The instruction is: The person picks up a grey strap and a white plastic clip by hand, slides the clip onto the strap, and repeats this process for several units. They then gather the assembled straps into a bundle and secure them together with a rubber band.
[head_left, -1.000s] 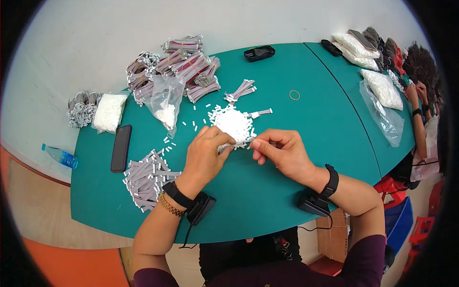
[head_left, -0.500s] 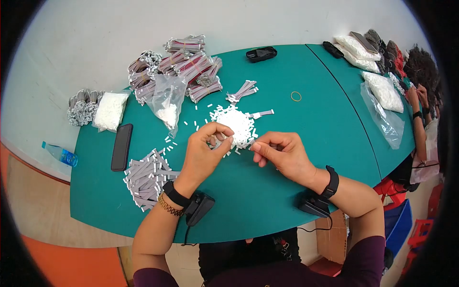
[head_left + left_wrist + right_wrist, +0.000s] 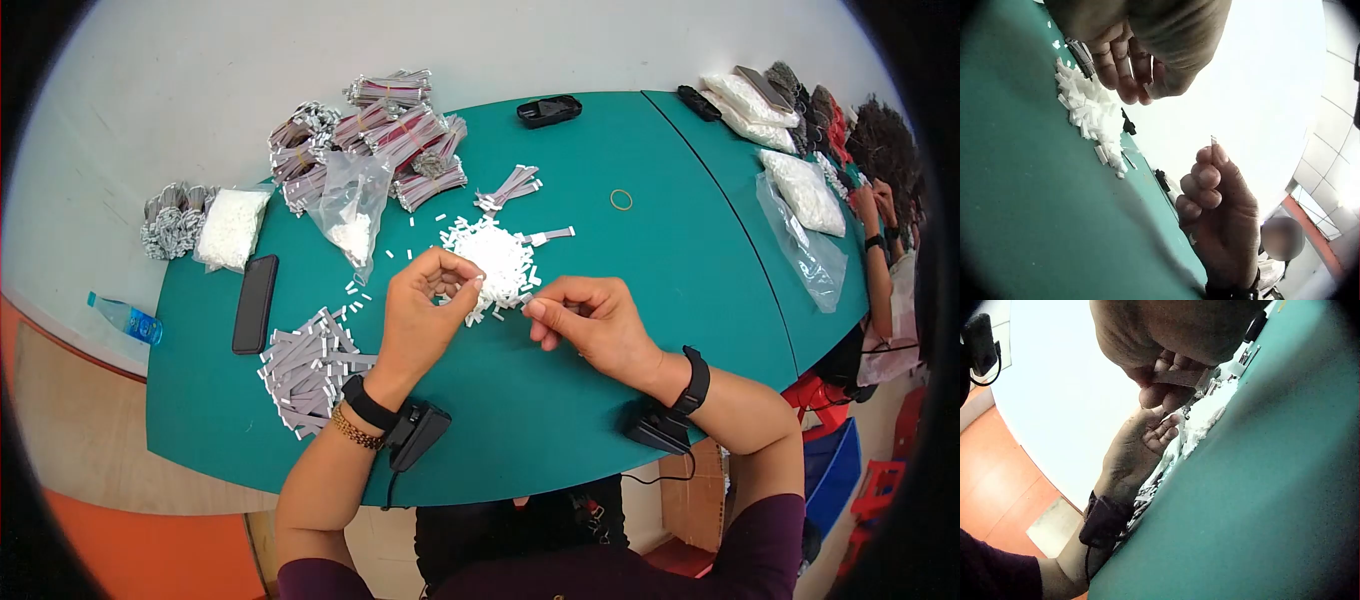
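My left hand [image 3: 420, 310] pinches a small white plastic piece [image 3: 1149, 90] between thumb and fingertip, over the near left side of a pile of white pieces [image 3: 500, 252]. To its right, my right hand [image 3: 597, 322] grips a short flat grey ribbon cable [image 3: 1179, 377] between thumb and index finger. Most of the cable lies within that hand, and one end pokes out at the fingertips in the left wrist view. The two hands are a short gap apart. A heap of grey ribbon cables with white ends [image 3: 305, 375] lies by my left forearm.
Behind the pile lie a few finished-looking cables [image 3: 510, 188] and a single cable [image 3: 550, 236]. Bundled cables [image 3: 405, 135], plastic bags of white pieces [image 3: 232, 232] and a phone [image 3: 255, 305] stand left. A rubber band [image 3: 621, 200] lies right; another person's hands [image 3: 875, 200] work beyond.
My left hand has drawn back from the pile's near edge, slightly left and up, with a white piece at its fingertips. The right hand has stayed in place with its cable.
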`<state>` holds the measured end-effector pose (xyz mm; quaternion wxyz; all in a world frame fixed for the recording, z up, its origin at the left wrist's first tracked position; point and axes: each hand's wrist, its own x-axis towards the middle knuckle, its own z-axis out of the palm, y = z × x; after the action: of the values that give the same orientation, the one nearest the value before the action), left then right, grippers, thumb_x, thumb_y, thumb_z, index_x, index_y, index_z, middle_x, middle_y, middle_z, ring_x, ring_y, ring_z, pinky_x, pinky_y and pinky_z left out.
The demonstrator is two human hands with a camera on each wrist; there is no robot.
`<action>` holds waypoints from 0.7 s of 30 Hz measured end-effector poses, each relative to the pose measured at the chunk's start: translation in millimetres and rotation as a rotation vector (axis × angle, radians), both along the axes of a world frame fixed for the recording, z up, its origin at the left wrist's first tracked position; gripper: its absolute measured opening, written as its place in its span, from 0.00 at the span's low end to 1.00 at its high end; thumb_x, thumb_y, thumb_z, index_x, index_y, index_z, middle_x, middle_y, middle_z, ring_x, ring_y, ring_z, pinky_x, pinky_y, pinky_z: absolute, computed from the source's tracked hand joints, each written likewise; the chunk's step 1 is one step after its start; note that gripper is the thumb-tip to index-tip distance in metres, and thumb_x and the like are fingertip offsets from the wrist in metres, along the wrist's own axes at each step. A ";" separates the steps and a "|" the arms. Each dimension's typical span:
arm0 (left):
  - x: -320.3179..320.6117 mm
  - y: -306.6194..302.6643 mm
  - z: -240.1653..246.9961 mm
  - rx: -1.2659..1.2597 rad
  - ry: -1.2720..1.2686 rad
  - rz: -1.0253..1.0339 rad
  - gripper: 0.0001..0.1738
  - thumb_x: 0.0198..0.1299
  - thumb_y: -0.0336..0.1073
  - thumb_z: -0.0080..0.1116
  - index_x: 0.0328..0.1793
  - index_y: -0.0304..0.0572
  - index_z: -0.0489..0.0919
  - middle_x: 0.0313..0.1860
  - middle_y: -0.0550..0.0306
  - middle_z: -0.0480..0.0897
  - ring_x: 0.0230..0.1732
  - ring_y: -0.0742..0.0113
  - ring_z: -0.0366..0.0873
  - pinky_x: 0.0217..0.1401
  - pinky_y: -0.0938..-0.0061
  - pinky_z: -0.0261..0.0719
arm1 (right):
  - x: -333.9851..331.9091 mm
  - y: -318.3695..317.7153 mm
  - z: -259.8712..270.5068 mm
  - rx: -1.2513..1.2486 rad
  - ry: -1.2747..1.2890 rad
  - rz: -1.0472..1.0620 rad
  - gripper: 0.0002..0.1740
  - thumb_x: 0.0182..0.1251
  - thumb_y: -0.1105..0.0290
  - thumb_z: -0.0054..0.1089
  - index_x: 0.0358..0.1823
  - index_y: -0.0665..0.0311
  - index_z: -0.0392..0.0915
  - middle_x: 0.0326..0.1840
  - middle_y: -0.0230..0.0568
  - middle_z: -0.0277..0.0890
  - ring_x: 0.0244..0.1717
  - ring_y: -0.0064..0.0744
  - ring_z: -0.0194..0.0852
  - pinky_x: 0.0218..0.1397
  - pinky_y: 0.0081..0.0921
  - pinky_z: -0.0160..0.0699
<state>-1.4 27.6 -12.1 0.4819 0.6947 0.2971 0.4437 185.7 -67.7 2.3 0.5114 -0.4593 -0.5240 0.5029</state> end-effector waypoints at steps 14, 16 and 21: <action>0.8 -12.7 12.6 -0.205 0.004 -0.113 0.05 0.56 0.25 0.62 0.39 0.32 0.81 0.36 0.58 0.82 0.37 0.77 0.78 0.43 0.83 0.76 | 0.7 0.5 -1.7 0.008 -0.005 0.001 0.09 0.68 0.69 0.56 0.35 0.69 0.80 0.26 0.32 0.78 0.26 0.15 0.73 0.30 0.13 0.73; 1.4 -16.3 16.5 -0.250 -0.027 -0.186 0.06 0.57 0.26 0.62 0.40 0.32 0.81 0.37 0.58 0.82 0.37 0.76 0.79 0.42 0.83 0.76 | 0.6 0.3 -0.9 0.007 0.008 0.004 0.09 0.68 0.69 0.56 0.35 0.69 0.80 0.26 0.32 0.78 0.26 0.15 0.73 0.30 0.13 0.73; 0.5 -17.8 16.7 -0.338 -0.052 -0.298 0.10 0.57 0.25 0.62 0.44 0.31 0.79 0.39 0.56 0.82 0.40 0.74 0.79 0.43 0.82 0.77 | 0.7 -0.8 0.3 0.020 0.007 0.027 0.09 0.68 0.69 0.56 0.36 0.69 0.80 0.27 0.32 0.78 0.26 0.15 0.73 0.31 0.13 0.74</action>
<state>-0.8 9.7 4.5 0.6592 0.6285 0.2489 0.3294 186.4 -68.5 2.7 0.5110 -0.4453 -0.5334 0.5061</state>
